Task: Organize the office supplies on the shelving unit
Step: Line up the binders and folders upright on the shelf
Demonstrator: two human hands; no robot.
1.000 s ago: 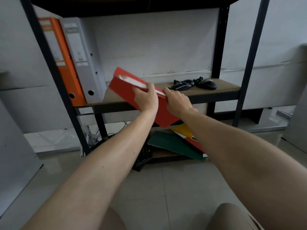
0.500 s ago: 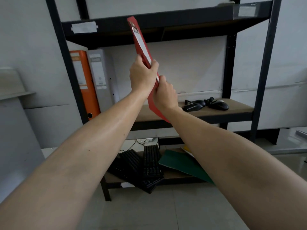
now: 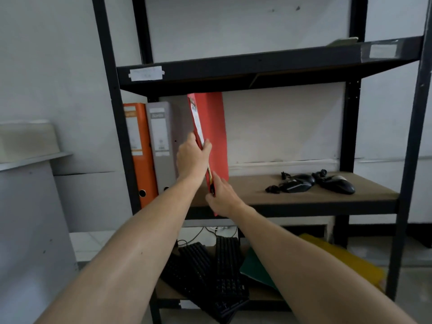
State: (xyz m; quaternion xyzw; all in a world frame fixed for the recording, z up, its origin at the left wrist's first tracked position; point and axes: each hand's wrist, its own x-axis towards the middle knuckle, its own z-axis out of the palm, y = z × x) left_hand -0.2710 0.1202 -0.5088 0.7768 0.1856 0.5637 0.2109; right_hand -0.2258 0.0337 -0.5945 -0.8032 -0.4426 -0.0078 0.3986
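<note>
both hands (image 3: 194, 157) (image 3: 223, 198) grip the red binder (image 3: 214, 127), now upright on the middle shelf (image 3: 304, 197) beside the grey binder (image 3: 161, 146), lowered from mid-air.

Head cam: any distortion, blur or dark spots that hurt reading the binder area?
Head view: wide-angle bowing, the shelving unit's right post leans inward; dim, flat lighting, no glare; soft throughout, the grey binder spine label is barely legible; deep shadow under the upper shelf and over the keyboards; the red folder and both hands, left hand, right hand, stay readable.
</note>
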